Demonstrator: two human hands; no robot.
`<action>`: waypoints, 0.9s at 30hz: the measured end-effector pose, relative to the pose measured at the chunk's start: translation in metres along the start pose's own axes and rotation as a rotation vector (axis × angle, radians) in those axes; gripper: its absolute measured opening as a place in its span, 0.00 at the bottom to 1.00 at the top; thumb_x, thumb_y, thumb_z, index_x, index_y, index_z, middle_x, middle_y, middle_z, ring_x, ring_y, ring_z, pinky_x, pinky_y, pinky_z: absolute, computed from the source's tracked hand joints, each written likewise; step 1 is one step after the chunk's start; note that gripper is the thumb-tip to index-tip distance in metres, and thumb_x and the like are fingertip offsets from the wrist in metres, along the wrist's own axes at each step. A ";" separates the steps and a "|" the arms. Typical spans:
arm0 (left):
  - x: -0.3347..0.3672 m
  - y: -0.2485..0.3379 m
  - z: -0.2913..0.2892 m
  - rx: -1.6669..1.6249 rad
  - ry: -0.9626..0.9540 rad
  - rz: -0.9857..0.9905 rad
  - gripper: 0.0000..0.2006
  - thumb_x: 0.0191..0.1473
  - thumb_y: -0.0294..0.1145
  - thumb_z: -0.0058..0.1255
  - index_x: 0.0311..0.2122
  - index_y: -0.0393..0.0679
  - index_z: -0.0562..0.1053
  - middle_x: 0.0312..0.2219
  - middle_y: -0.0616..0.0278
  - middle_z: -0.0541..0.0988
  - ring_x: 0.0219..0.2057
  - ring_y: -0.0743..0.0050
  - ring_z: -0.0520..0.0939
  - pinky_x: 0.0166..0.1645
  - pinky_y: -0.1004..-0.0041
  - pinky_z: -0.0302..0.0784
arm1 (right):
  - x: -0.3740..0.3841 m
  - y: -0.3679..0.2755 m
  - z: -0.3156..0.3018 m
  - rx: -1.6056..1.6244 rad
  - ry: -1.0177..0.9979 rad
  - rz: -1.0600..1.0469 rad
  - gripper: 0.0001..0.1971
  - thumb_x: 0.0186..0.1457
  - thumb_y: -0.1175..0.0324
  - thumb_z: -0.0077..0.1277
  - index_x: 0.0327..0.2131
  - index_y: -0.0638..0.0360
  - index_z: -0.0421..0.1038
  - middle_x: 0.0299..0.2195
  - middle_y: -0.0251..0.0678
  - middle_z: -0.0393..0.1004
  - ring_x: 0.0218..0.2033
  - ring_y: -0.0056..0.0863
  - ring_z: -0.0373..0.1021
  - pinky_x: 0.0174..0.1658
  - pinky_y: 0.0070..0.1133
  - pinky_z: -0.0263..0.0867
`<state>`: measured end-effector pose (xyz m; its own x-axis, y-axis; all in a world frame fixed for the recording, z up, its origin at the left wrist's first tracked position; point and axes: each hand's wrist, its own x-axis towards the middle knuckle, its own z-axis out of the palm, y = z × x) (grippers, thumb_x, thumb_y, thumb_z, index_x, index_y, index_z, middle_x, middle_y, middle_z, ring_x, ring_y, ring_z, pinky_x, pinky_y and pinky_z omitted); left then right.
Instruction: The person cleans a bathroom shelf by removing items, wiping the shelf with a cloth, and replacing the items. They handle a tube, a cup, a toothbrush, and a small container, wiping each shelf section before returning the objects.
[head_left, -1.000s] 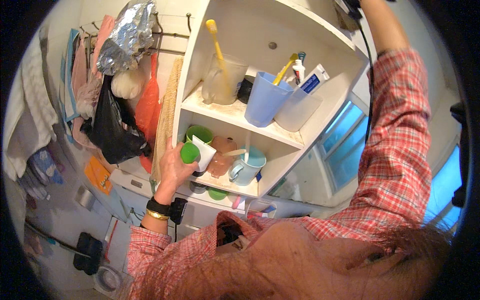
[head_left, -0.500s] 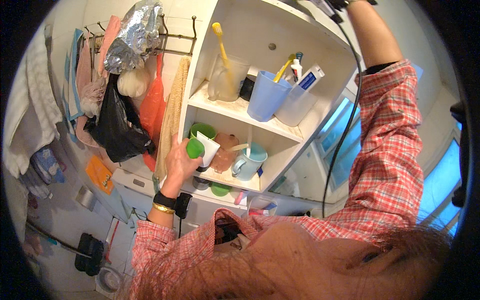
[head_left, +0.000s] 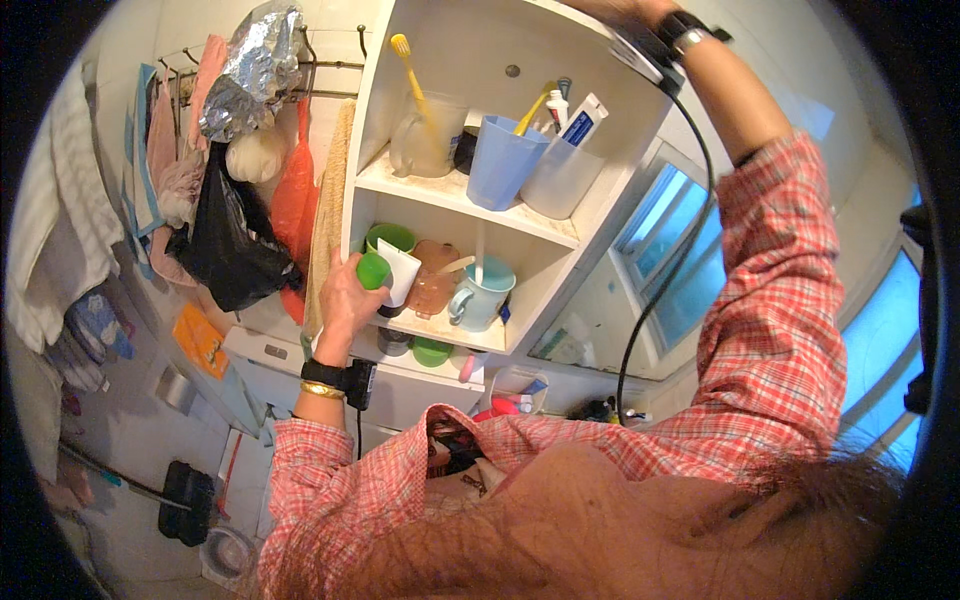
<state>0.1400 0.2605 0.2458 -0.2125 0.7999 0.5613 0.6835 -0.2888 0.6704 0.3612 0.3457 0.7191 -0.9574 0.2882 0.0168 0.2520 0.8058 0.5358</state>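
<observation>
Left of centre in the frame, at the near edge of a white shelf unit (head_left: 560,228), the left hand (head_left: 345,298) has its grip closed around a small green rounded piece (head_left: 373,270). Just beside that piece stands a flat white item (head_left: 400,272); whether the 2 are joined, I cannot tell. Behind them on the lower shelf is a green cup (head_left: 392,236), followed toward the right by a translucent pinkish-brown dish (head_left: 433,285) and a light blue mug (head_left: 484,300) with a pale handle upright in it.

At the top edge of the frame, right of centre, the right hand (head_left: 640,9) is partly cut off, so I cannot tell the state of its grip. A black cable (head_left: 668,280) curves down below its wrist.

On the upper shelf, a yellow toothbrush (head_left: 412,75) leans in a clear cup (head_left: 420,155); to its right, a blue cup (head_left: 503,165) stands just beside a frosted cup (head_left: 558,185) bearing a white and blue tube (head_left: 582,122).

Upper left, a black bag (head_left: 235,255) and a red bag (head_left: 293,225) hang near a crumpled silver sheet (head_left: 252,75).
</observation>
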 end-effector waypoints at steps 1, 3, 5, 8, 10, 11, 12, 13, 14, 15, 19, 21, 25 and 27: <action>0.000 0.000 0.000 0.000 0.011 0.018 0.25 0.32 0.34 0.62 0.40 0.37 0.73 0.45 0.42 0.69 0.40 0.42 0.77 0.44 0.58 0.76 | -0.020 -0.005 -0.001 0.088 -0.026 0.166 0.26 0.65 0.50 0.34 0.55 0.61 0.64 0.56 0.45 0.66 0.57 0.38 0.61 0.60 0.27 0.54; 0.000 -0.001 0.000 -0.041 -0.028 0.015 0.25 0.33 0.34 0.61 0.40 0.37 0.73 0.46 0.39 0.69 0.41 0.41 0.77 0.45 0.58 0.76 | -0.056 -0.023 -0.006 0.264 -0.071 0.498 0.26 0.65 0.50 0.33 0.55 0.59 0.65 0.54 0.45 0.68 0.55 0.36 0.63 0.59 0.27 0.55; 0.001 -0.004 -0.001 -0.041 -0.036 0.016 0.24 0.33 0.35 0.61 0.40 0.38 0.73 0.47 0.37 0.68 0.42 0.40 0.76 0.46 0.58 0.75 | -0.060 -0.036 -0.013 0.356 -0.096 0.595 0.24 0.64 0.52 0.37 0.56 0.58 0.65 0.53 0.42 0.69 0.54 0.33 0.63 0.59 0.27 0.56; 0.000 -0.005 0.001 0.029 0.035 0.055 0.24 0.32 0.34 0.63 0.39 0.43 0.73 0.47 0.47 0.67 0.38 0.44 0.78 0.42 0.56 0.76 | -0.035 -0.045 -0.020 0.368 -0.113 0.574 0.23 0.62 0.56 0.44 0.57 0.56 0.64 0.52 0.40 0.70 0.53 0.32 0.64 0.58 0.28 0.57; 0.000 -0.006 0.002 0.020 0.032 0.063 0.24 0.32 0.34 0.63 0.40 0.42 0.73 0.47 0.48 0.67 0.39 0.44 0.78 0.42 0.56 0.76 | -0.001 -0.039 -0.019 0.374 -0.074 0.539 0.26 0.62 0.53 0.44 0.59 0.55 0.62 0.54 0.38 0.68 0.54 0.31 0.64 0.58 0.27 0.57; 0.000 -0.006 0.002 0.031 0.025 0.051 0.24 0.32 0.34 0.63 0.40 0.42 0.73 0.47 0.48 0.67 0.39 0.44 0.78 0.42 0.56 0.76 | 0.021 -0.036 -0.017 0.491 -0.074 0.457 0.27 0.61 0.51 0.45 0.59 0.55 0.62 0.55 0.37 0.68 0.54 0.30 0.63 0.58 0.26 0.58; -0.001 -0.005 0.003 0.033 0.022 0.045 0.24 0.32 0.35 0.63 0.40 0.42 0.73 0.48 0.49 0.67 0.39 0.44 0.78 0.42 0.56 0.76 | 0.042 -0.032 -0.016 0.518 -0.069 0.471 0.28 0.61 0.49 0.45 0.59 0.53 0.62 0.56 0.36 0.67 0.55 0.30 0.63 0.58 0.27 0.57; -0.001 -0.004 0.003 0.044 0.027 0.034 0.24 0.32 0.35 0.63 0.40 0.42 0.73 0.48 0.49 0.67 0.39 0.45 0.78 0.42 0.56 0.76 | 0.058 -0.030 -0.019 0.540 -0.065 0.484 0.29 0.60 0.48 0.46 0.60 0.52 0.61 0.57 0.36 0.65 0.55 0.29 0.62 0.58 0.27 0.57; -0.002 -0.004 0.003 0.059 0.047 0.028 0.24 0.33 0.35 0.63 0.40 0.42 0.73 0.48 0.50 0.67 0.39 0.45 0.78 0.42 0.56 0.76 | 0.067 -0.029 -0.019 0.595 -0.111 0.500 0.30 0.60 0.47 0.46 0.60 0.51 0.60 0.58 0.35 0.64 0.56 0.29 0.61 0.58 0.28 0.57; -0.001 -0.003 0.002 0.048 0.033 0.007 0.24 0.33 0.35 0.63 0.40 0.42 0.73 0.47 0.50 0.67 0.39 0.45 0.78 0.42 0.56 0.76 | 0.072 -0.028 -0.021 0.649 -0.156 0.520 0.30 0.59 0.47 0.47 0.61 0.50 0.60 0.59 0.35 0.63 0.56 0.29 0.61 0.58 0.29 0.56; -0.002 -0.001 0.002 0.017 0.006 -0.011 0.24 0.33 0.35 0.63 0.41 0.42 0.73 0.46 0.52 0.68 0.39 0.45 0.78 0.42 0.56 0.76 | 0.025 -0.037 -0.028 0.599 -0.360 0.655 0.37 0.58 0.42 0.45 0.65 0.48 0.51 0.63 0.35 0.55 0.61 0.30 0.55 0.61 0.30 0.54; -0.001 -0.001 0.001 0.016 0.004 -0.016 0.24 0.33 0.34 0.63 0.41 0.40 0.73 0.45 0.49 0.69 0.39 0.45 0.77 0.42 0.56 0.76 | -0.021 -0.042 -0.028 0.525 -0.343 0.678 0.31 0.59 0.46 0.45 0.60 0.51 0.55 0.57 0.36 0.60 0.55 0.29 0.58 0.56 0.29 0.57; -0.001 -0.003 0.003 0.000 0.027 0.008 0.24 0.31 0.33 0.62 0.39 0.37 0.73 0.40 0.45 0.71 0.39 0.44 0.77 0.43 0.58 0.76 | -0.089 -0.045 -0.011 0.371 -0.223 0.719 0.20 0.60 0.56 0.43 0.50 0.56 0.64 0.44 0.37 0.69 0.43 0.27 0.65 0.47 0.28 0.62; 0.000 -0.005 0.004 0.013 0.037 0.018 0.24 0.31 0.33 0.62 0.39 0.37 0.73 0.40 0.45 0.71 0.39 0.44 0.77 0.43 0.57 0.76 | -0.108 -0.048 0.001 0.311 -0.064 0.705 0.15 0.61 0.60 0.43 0.45 0.59 0.69 0.37 0.38 0.74 0.37 0.25 0.68 0.42 0.27 0.65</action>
<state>0.1398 0.2637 0.2406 -0.2258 0.7745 0.5909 0.6963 -0.2959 0.6539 0.4531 0.2766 0.6910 -0.5481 0.8091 0.2122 0.8363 0.5260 0.1545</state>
